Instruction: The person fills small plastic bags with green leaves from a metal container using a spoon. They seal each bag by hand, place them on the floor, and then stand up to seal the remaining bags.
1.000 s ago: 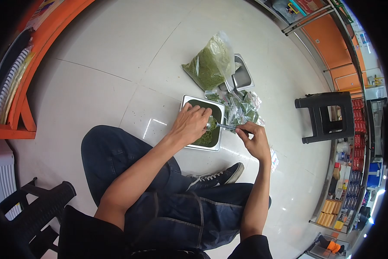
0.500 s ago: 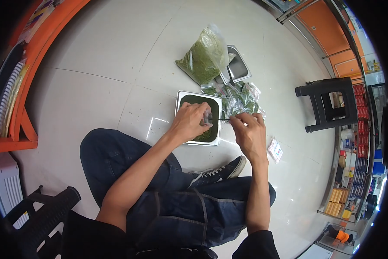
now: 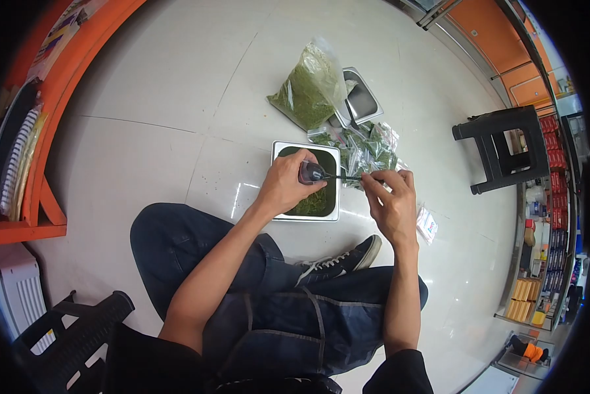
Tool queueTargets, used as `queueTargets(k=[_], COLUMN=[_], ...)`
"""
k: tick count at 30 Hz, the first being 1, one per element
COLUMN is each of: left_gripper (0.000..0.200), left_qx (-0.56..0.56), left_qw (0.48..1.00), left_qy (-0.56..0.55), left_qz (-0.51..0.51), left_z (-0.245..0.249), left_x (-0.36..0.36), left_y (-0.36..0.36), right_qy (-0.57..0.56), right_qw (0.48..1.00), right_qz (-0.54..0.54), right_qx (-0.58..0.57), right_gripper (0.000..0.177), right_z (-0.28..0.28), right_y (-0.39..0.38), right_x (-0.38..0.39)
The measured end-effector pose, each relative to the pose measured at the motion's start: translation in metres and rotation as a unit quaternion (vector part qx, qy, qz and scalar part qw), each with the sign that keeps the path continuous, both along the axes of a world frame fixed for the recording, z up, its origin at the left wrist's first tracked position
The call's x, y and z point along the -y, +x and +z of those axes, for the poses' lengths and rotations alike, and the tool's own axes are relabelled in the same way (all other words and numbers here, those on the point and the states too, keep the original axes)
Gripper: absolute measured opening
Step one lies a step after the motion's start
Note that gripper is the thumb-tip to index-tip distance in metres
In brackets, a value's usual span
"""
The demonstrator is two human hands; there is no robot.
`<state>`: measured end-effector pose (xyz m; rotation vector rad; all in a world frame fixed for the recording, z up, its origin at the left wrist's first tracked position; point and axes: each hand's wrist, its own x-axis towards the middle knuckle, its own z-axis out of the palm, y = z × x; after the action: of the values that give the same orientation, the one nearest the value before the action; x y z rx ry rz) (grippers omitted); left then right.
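Observation:
My left hand [image 3: 286,182] is closed on a small clear plastic bag [image 3: 304,173], its mouth facing right over the metal container. A black spoon [image 3: 343,177] is pinched by its handle in my right hand [image 3: 393,200], and its bowl lies at the bag's mouth between my left thumb and fingers. Below both is a rectangular steel container [image 3: 336,203] with loose, dried green herb [image 3: 311,202] inside. Just behind my right hand, several small filled zip bags [image 3: 373,154] lie in a pile on the floor.
Behind the container stands a large clear bag of green herb [image 3: 308,85], beside a second steel container [image 3: 362,102]. A packet of small bags [image 3: 427,224] lies right of my hand. Black stools [image 3: 505,148] stand at right and lower left; an orange shelf [image 3: 78,98] is at left.
The spoon's bowl has turned and now shows dark at the bag's mouth. My right hand has shifted slightly right; my left hand still grips the bag over the container.

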<state>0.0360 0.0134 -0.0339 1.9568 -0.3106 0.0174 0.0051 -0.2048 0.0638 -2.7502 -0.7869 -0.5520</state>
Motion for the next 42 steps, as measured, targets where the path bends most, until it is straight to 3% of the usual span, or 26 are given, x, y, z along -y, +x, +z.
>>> queueTargets(k=[2, 8, 14, 16, 19, 21, 23, 25, 26, 27, 29, 32, 39, 42], left_gripper=[0.042, 0.044, 0.042, 0.041, 0.039, 0.037, 0.037, 0.039, 0.042, 0.042, 0.042, 0.037, 0.03, 0.024], left_qx=[-0.032, -0.002, -0.022, -0.037, -0.078, -0.082, -0.114, -0.136, -0.159, -0.158, -0.145, -0.195, -0.174, -0.169], left_qw=[0.998, 0.999, 0.998, 0.997, 0.967, 0.967, 0.941, 0.925, 0.904, 0.903, 0.909, 0.888, 0.888, 0.897], left_qy=[-0.048, -0.035, 0.002, 0.003, -0.222, -0.221, -0.306, -0.347, -0.393, -0.396, -0.39, -0.415, -0.423, -0.406], left_qz=[0.011, 0.031, 0.052, 0.06, 0.097, 0.092, 0.093, 0.068, 0.052, 0.052, -0.008, -0.042, -0.038, -0.035], left_z=[-0.003, -0.004, 0.0, 0.001, -0.006, -0.005, 0.0, -0.006, -0.01, -0.011, -0.014, 0.002, 0.011, 0.003], left_x=[0.0, 0.0, -0.001, -0.001, 0.002, 0.002, 0.004, 0.004, 0.004, 0.006, 0.011, 0.02, 0.014, 0.009], left_y=[0.001, 0.002, 0.001, 0.002, 0.005, 0.004, 0.0, 0.001, 0.0, 0.0, -0.004, -0.016, -0.01, -0.006], right_qy=[0.009, 0.051, 0.089, 0.095, 0.038, -0.02, -0.025, 0.191, 0.238, 0.236, 0.346, 0.375, 0.424, 0.409], right_qw=[1.0, 0.998, 0.983, 0.968, 0.968, 0.969, 0.974, 0.973, 0.957, 0.958, 0.908, 0.897, 0.875, 0.86], right_qz=[-0.006, -0.037, -0.112, -0.113, -0.082, -0.054, -0.059, -0.011, -0.001, -0.001, -0.008, -0.027, -0.077, -0.086], right_qx=[0.001, -0.019, -0.115, -0.201, -0.232, -0.242, -0.216, -0.131, -0.166, -0.166, -0.238, -0.233, -0.222, -0.294], right_gripper=[0.017, 0.013, 0.009, 0.011, 0.012, 0.013, 0.019, 0.023, 0.028, 0.028, 0.026, 0.02, 0.015, 0.017], right_z=[0.0, 0.003, -0.003, -0.014, -0.058, -0.076, -0.075, -0.057, -0.043, -0.037, -0.033, -0.047, -0.043, -0.038], right_y=[-0.001, 0.001, 0.006, 0.009, 0.017, 0.026, 0.027, 0.023, 0.019, 0.014, 0.004, 0.003, 0.012, 0.014], right_x=[0.002, 0.014, 0.032, 0.03, 0.016, 0.004, -0.006, -0.019, -0.025, -0.031, -0.039, -0.039, -0.024, -0.016])
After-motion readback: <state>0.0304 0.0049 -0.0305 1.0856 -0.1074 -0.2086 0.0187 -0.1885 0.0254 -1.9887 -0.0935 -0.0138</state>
